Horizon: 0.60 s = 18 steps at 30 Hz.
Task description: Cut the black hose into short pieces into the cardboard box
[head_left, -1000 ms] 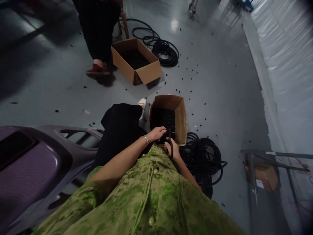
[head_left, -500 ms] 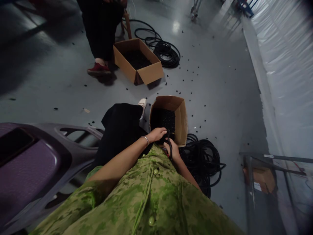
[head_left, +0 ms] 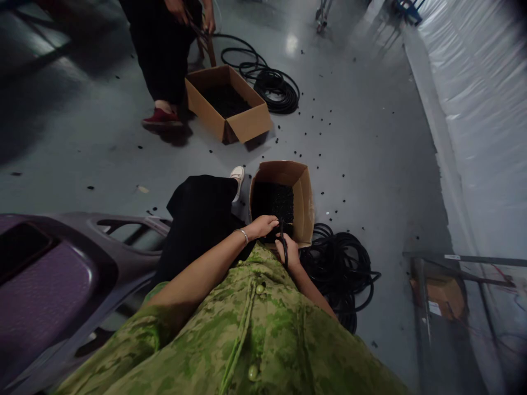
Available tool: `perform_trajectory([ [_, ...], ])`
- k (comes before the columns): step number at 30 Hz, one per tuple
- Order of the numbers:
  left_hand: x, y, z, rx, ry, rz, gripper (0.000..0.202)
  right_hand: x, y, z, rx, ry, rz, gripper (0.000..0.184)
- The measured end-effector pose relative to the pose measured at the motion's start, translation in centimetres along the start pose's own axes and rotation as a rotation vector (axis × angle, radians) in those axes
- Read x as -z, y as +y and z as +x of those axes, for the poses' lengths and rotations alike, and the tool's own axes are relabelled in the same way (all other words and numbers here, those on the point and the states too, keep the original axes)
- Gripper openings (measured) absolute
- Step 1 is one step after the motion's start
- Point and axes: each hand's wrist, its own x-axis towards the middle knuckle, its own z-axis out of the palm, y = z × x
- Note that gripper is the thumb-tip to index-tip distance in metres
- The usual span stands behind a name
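Observation:
My left hand [head_left: 262, 225] is curled over the near edge of an open cardboard box [head_left: 303, 197] that holds many small black pieces [head_left: 275, 201]. It pinches the end of a black hose. My right hand [head_left: 289, 250] sits just behind it, closed on a black tool [head_left: 283, 244] whose thin dark shape runs up toward the left hand. I cannot make out the tool's tip. A coil of black hose [head_left: 341, 271] lies on the floor to the right of both hands.
Another person stands at the top with a red shoe [head_left: 162, 118], beside a second cardboard box [head_left: 224, 102] and another hose coil [head_left: 272, 88]. Small black bits dot the grey floor. A purple moulded part [head_left: 61, 274] lies left; a metal frame [head_left: 448, 291] stands right.
My hands have barely moved over the box. The other person's hands have come into view at the top, holding a hose.

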Motion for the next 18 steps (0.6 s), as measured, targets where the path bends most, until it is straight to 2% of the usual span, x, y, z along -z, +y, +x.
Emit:
perform_trajectory([
  [8, 0.1, 0.2, 0.2, 0.051, -0.006, -0.127, 0.026, -1.0, 1.1, 0.5, 0.060, 0.079, -0.084, 0.027],
  [14, -0.1, 0.5, 0.0, 0.111, 0.116, -0.191, 0.017, -1.5, 1.2, 0.7, 0.084, 0.095, -0.142, 0.033],
  [18, 0.0, 0.4, -0.1, 0.074, 0.091, -0.183, 0.018, -1.1, 0.7, 0.3, 0.091, 0.081, -0.140, 0.032],
])
